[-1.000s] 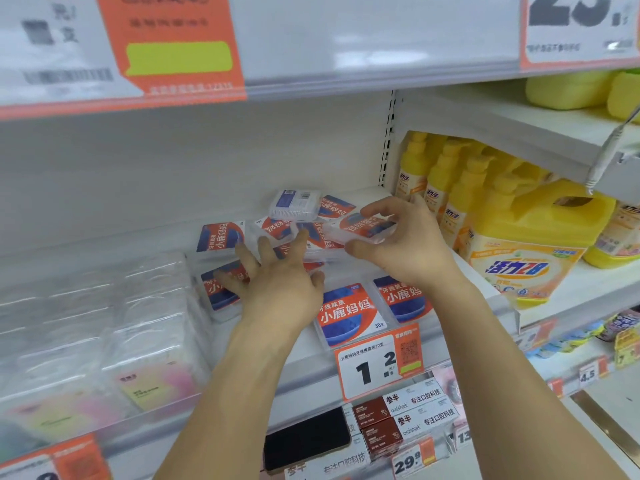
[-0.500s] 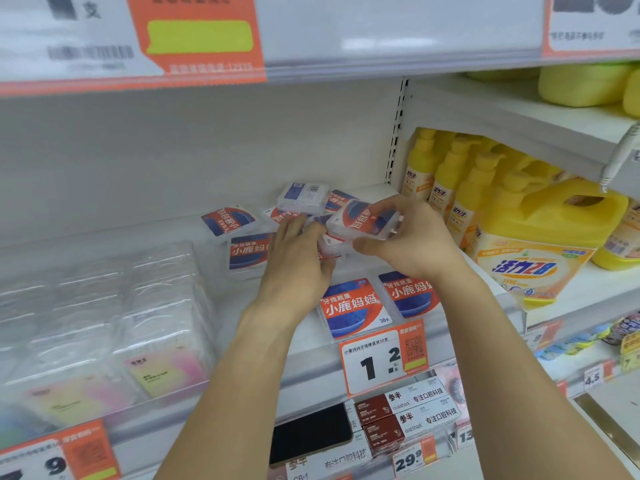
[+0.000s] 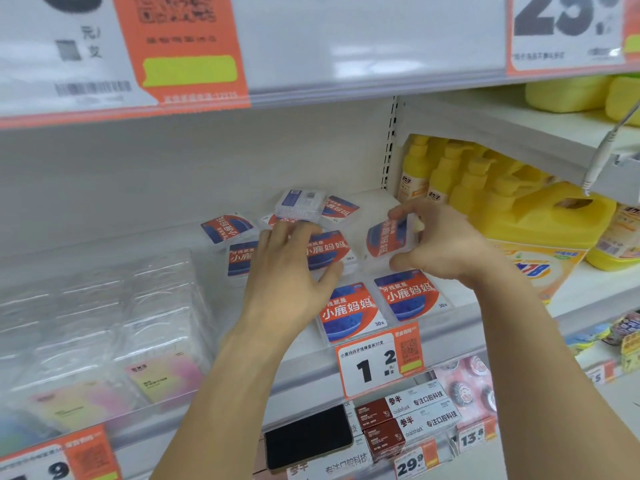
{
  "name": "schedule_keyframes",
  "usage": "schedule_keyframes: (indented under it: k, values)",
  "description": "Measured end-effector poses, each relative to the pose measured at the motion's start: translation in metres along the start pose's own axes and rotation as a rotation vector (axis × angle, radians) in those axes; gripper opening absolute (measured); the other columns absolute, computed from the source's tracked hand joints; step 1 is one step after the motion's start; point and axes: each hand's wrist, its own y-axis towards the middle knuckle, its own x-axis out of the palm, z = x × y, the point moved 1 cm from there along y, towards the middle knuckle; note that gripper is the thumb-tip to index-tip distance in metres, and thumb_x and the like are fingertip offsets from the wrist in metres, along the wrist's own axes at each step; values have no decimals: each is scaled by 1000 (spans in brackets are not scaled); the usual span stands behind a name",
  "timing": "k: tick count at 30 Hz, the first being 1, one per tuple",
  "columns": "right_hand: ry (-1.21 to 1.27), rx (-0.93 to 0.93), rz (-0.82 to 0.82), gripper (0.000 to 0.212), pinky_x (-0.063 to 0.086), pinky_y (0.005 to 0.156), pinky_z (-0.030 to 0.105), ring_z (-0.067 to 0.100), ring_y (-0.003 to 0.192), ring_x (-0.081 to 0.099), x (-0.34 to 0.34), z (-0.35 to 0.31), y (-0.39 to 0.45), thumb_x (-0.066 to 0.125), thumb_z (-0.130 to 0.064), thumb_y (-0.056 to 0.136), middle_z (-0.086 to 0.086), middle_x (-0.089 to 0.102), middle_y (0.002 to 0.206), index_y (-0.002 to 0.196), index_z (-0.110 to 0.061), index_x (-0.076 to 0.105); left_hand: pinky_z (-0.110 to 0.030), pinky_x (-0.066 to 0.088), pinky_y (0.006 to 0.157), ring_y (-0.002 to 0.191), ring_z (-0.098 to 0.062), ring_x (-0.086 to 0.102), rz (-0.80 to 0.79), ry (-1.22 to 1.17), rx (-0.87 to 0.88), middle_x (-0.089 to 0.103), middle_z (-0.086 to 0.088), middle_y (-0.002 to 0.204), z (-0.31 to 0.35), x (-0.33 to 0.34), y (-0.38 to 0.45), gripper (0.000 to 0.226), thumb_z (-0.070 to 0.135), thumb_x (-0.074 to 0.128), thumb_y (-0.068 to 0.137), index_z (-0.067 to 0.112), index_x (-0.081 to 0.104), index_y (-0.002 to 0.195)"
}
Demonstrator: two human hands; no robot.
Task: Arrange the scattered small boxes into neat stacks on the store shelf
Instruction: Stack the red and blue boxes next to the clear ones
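Our right hand point(image 3: 446, 244) has carried its small box point(image 3: 388, 239) rightward, tilted on edge; our left hand point(image 3: 291, 271) now covers another box point(image 3: 327, 251).

Left hand point(image 3: 287, 271) hides one box point(image 3: 325, 252), top price tags point(image 3: 568, 32) cropped

We see bare white shelf floor point(image 3: 145, 237) open at back left. Clear plastic blister packs point(image 3: 104, 323) block front left, yellow detergent bottles point(image 3: 446, 174) wall off the right, scattered red-and-blue-labelled clear small boxes point(image 3: 349, 310) crowd the middle.
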Motion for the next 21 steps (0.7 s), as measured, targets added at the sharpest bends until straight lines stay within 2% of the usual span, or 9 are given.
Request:
schedule_keyframes:
  k: [2,4,9,11,13,15,17,19,21]
  values:
    - [5,11,-80,69,62,70,34,21,95,67,2,-2,-2,87,-14,66,-5,58,121,122,-34,53,-43,30,113,145,-20,22,-180,46,-7,21,9,158,-1,5,-2,81,65,62,78,43,24,146]
    - [19,-11,-86,66,62,77,39,21,96,68,2,-6,-3,87,-17,66,-6,58,124,122,-33,56,-40,33,111,144,-17,27,-230,32,-23,22,11,158,-3,7,-1,81,63,64,78,43,26,146]
    - [87,-48,-15,69,62,75,35,18,95,66,-3,-4,-6,88,-15,64,-9,59,116,123,-30,57,-25,47,91,122,-12,53,-83,-129,-67,50,10,143,0,-2,2,45,38,57,94,36,49,138]
    - [127,-81,20,68,61,74,30,16,92,66,-5,-8,-9,89,-17,61,-14,59,106,119,-30,57,-19,43,78,105,-12,58,42,-243,-143,60,5,131,-2,-8,3,37,33,49,98,32,54,135]
    - [157,-126,5,60,60,70,23,13,88,68,-4,-15,-12,91,-23,59,-16,62,102,110,-31,61,-9,38,71,92,-8,54,204,-357,-191,66,2,122,-3,-15,3,35,30,48,100,24,57,133]
    - [173,-168,-53,53,60,70,21,11,87,70,3,-24,-15,92,-30,58,-14,65,102,103,-34,64,4,35,61,91,-3,50,312,-445,-186,65,8,113,0,-21,1,35,26,49,100,19,58,133]
    - [86,-187,-115,52,61,71,24,10,86,70,15,-33,-15,91,-34,58,-14,67,104,104,-33,66,11,30,58,91,0,48,342,-452,-172,59,12,105,5,-24,-2,34,24,49,100,18,58,133]
    - [-22,-179,-131,59,58,64,19,7,80,68,28,-39,-11,92,-36,57,-14,63,104,110,-30,67,11,29,60,91,1,49,356,-427,-154,65,8,111,7,-24,-4,34,24,49,100,18,59,132]
    - [-83,-161,-90,68,52,58,16,8,80,62,41,-43,-7,93,-39,54,-10,51,109,115,-32,63,11,29,62,91,2,49,349,-425,-162,67,1,120,6,-23,-6,34,24,51,99,17,59,132]
